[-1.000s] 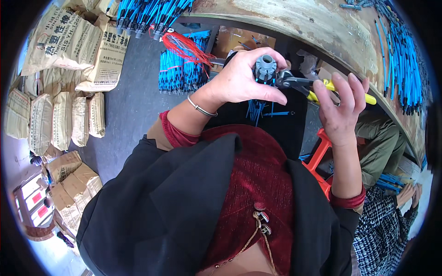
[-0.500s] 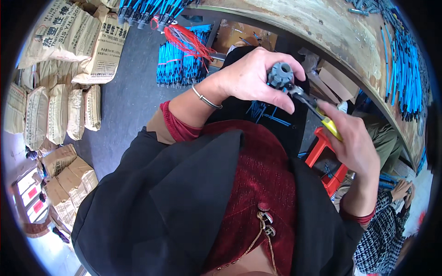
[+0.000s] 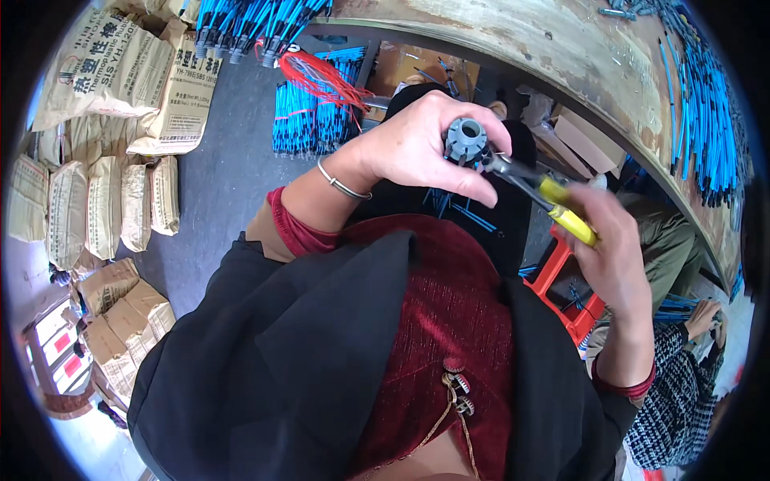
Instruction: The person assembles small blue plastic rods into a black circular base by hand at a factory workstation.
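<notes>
My left hand (image 3: pixel 429 144) is wrapped round a grey ribbed plastic part (image 3: pixel 466 142) with a round hole in its upper end. Yellow-handled pliers (image 3: pixel 571 224) are gripped in my right hand (image 3: pixel 613 240), which is slightly smeared by motion. The metal jaws of the pliers reach to the side of the grey part, beside my left fingertips. What lies between the jaws is too small to make out. Under my hands, several thin blue sticks (image 3: pixel 475 216) rest on my dark lap.
A wooden table (image 3: pixel 513 24) curves along the far and right sides, with blue sticks (image 3: pixel 710 120) piled on it. Blue bundles (image 3: pixel 309 104) and red strings (image 3: pixel 329 76) are beyond my left arm. Paper sacks (image 3: pixel 68 208) stand left. A red plastic frame (image 3: pixel 549 268) and a co-worker's hand (image 3: pixel 702 317) are right.
Both hands have shifted slightly left, with the grey part and pliers. The hole of the grey part now faces more upward, and the plier handles look more spread apart.
</notes>
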Available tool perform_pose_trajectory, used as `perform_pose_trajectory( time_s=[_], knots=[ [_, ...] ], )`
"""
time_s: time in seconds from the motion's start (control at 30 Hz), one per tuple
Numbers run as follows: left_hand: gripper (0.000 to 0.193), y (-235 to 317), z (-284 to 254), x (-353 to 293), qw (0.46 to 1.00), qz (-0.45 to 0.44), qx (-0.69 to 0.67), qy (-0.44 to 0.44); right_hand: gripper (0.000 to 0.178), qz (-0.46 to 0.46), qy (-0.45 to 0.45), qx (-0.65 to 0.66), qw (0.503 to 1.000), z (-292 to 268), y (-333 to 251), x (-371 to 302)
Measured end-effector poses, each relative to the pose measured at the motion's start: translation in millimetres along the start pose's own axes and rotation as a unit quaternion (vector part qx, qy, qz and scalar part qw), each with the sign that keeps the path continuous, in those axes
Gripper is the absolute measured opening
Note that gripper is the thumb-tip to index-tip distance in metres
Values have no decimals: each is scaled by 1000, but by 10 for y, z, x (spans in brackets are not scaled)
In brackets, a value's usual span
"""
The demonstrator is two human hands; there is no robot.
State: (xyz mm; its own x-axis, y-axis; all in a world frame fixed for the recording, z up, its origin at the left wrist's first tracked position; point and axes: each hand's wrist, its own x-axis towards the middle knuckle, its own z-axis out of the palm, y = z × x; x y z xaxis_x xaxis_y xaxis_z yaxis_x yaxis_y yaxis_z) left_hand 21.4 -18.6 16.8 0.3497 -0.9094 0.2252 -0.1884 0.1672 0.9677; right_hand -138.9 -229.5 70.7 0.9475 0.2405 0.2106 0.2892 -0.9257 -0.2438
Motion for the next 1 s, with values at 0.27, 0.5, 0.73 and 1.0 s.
perform_pose_trajectory(
  time_s=[0.27, 0.5, 0.73, 1.0],
  knots=[
    [39, -50, 10, 63, 996, 37, -14, -79, 76, 237, -448, 770, 387, 362, 75, -239],
    [37, -21, 36, 80, 1000, 18, 20, -16, 73, -10, -76, 92, 993, -105, 81, -41],
    [33, -31, 49, 82, 994, 44, -24, -95, 77, 216, -524, 748, 346, 537, 277, -252],
    [32, -15, 125, 84, 998, 33, 49, 23, 77, 153, -228, 219, 936, 59, -24, -118]
  ],
)
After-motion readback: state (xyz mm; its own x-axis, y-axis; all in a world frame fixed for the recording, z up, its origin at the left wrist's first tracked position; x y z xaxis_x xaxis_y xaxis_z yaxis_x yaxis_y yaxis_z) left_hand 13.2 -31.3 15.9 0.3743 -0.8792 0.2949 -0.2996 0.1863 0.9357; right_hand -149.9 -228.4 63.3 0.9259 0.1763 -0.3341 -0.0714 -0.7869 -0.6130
